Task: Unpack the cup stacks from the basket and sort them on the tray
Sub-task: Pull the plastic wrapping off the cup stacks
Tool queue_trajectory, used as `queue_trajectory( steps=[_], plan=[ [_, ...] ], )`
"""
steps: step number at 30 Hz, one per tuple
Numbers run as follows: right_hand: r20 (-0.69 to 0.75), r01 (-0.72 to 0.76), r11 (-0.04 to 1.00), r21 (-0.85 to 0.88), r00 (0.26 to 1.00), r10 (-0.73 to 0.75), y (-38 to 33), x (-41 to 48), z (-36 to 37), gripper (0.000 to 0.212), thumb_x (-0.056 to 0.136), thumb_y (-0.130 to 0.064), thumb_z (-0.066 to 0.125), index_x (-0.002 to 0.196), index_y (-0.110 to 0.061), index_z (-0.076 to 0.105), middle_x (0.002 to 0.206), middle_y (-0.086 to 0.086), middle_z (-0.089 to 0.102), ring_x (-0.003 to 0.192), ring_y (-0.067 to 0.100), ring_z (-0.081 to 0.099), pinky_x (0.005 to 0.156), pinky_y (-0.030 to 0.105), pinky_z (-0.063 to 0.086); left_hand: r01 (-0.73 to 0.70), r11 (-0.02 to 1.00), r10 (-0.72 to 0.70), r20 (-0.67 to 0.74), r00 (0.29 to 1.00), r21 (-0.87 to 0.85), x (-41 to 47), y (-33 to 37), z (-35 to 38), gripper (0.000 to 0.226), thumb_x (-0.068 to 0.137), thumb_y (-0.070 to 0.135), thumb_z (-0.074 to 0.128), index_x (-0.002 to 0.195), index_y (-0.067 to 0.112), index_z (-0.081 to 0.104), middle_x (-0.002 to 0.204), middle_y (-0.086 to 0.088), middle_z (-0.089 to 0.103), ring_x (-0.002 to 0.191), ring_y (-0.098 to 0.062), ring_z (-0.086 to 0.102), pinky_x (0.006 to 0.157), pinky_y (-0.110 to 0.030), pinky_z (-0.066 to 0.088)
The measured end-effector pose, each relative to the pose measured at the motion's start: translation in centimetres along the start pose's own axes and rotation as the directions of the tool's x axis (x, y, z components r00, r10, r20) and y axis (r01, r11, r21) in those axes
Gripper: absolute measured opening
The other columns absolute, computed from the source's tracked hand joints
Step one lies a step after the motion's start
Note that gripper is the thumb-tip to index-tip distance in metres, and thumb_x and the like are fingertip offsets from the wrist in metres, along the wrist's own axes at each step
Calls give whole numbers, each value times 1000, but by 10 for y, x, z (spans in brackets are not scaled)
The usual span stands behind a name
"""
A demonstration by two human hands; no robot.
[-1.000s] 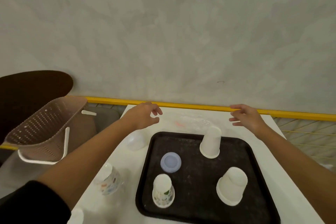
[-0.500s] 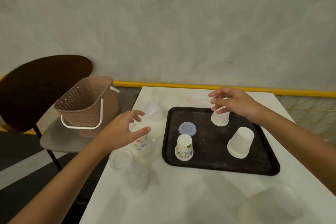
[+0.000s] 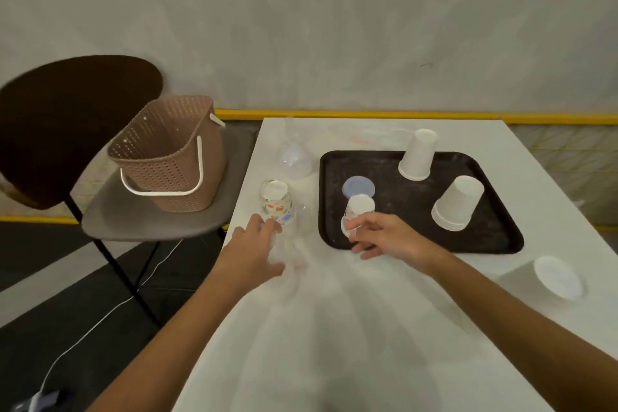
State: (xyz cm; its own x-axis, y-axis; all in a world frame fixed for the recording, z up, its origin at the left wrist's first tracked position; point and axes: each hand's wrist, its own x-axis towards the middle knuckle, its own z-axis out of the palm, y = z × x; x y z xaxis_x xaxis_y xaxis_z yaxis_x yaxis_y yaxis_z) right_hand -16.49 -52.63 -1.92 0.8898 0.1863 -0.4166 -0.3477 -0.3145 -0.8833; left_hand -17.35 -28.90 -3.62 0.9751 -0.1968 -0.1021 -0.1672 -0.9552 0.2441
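The black tray (image 3: 401,214) lies on the white table and carries two upside-down white cup stacks (image 3: 418,154) (image 3: 458,202), a blue lid (image 3: 358,187) and an upside-down patterned cup (image 3: 358,209). My right hand (image 3: 384,239) pinches that patterned cup at its lower rim, at the tray's near left corner. Left of the tray my left hand (image 3: 252,254) curls round a blurred clear plastic cup (image 3: 292,254). Just beyond its fingertips stands a second patterned cup (image 3: 277,202), also upside-down. The brown basket (image 3: 167,154) sits on a chair to the left; its inside is hidden.
Another clear cup (image 3: 294,159) stands near the table's far left corner. A white cup (image 3: 551,278) lies on its side near the right edge. The chair (image 3: 150,221) touches the table's left side. A yellow rail runs along the wall behind.
My right hand has come from the far white stack to the patterned cup on the tray. My left hand has moved nearer and lower, onto the clear cup. The view has pulled back.
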Motion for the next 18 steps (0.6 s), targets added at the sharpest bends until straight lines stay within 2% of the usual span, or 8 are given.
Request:
queue_trajectory(
  steps=[3, 6, 9, 11, 12, 14, 16, 18],
  plan=[
    [-19, -61, 996, 72, 998, 63, 29, -8, 12, 12, 89, -6, 55, 96, -14, 61, 87, 6, 62, 74, 16, 64, 69, 24, 54, 29, 982, -41, -65, 997, -185, -3, -11, 1, 56, 73, 34, 73, 121, 21, 45, 115, 0, 40, 99, -23, 49, 85, -32, 41],
    [-66, -128, 981, 143, 988, 138, 55, -15, 19, 13, 89, -6, 54, 97, -12, 62, 90, 10, 63, 76, 19, 64, 73, 27, 54, 64, 890, -111, -78, 991, -451, -6, -16, 2, 50, 70, 31, 78, 109, 23, 48, 107, 4, 41, 92, -16, 48, 78, -26, 37],
    [-109, -162, 966, 203, 976, 187, 73, -17, 23, 14, 88, -3, 54, 98, -10, 61, 86, 9, 62, 74, 20, 63, 72, 26, 53, 156, 687, -196, 26, 980, -709, -5, -14, 10, 49, 67, 26, 81, 105, 22, 50, 119, -1, 48, 118, -17, 45, 83, -22, 38],
    [-135, -177, 961, 214, 969, 208, 78, -16, 23, 15, 88, -2, 53, 100, -7, 60, 84, 10, 62, 72, 18, 62, 71, 25, 52, 222, 576, -205, 124, 971, -787, -2, -10, 17, 50, 68, 25, 80, 108, 22, 49, 131, -3, 46, 129, -19, 40, 82, -25, 49],
    [-144, -188, 959, 213, 964, 221, 80, -14, 22, 15, 88, -2, 53, 101, -7, 59, 84, 10, 61, 72, 18, 61, 71, 24, 52, 253, 529, -203, 168, 965, -810, -1, -8, 20, 51, 69, 26, 79, 109, 23, 49, 135, -1, 44, 128, -21, 43, 80, -32, 54],
    [-149, -219, 952, 216, 956, 253, 82, -13, 20, 15, 88, -1, 54, 102, -5, 60, 83, 10, 62, 71, 18, 61, 72, 23, 52, 305, 449, -204, 236, 950, -840, 2, -5, 26, 50, 70, 26, 78, 110, 25, 47, 141, 2, 38, 118, -21, 53, 77, -40, 57],
    [-134, -230, 939, 256, 953, 270, 85, -12, 18, 16, 86, 1, 56, 102, -2, 60, 82, 10, 62, 70, 19, 61, 72, 24, 52, 351, 347, -211, 292, 933, -870, 5, -2, 33, 50, 73, 23, 76, 113, 23, 47, 140, 2, 38, 104, -20, 58, 76, -42, 58],
    [-117, -206, 928, 311, 961, 252, 87, -13, 17, 14, 86, 1, 57, 99, -3, 61, 83, 10, 63, 72, 19, 61, 72, 24, 52, 403, 218, -199, 364, 910, -889, 5, -1, 40, 49, 75, 22, 73, 116, 22, 47, 133, -1, 44, 99, -20, 59, 73, -42, 59]
  ],
)
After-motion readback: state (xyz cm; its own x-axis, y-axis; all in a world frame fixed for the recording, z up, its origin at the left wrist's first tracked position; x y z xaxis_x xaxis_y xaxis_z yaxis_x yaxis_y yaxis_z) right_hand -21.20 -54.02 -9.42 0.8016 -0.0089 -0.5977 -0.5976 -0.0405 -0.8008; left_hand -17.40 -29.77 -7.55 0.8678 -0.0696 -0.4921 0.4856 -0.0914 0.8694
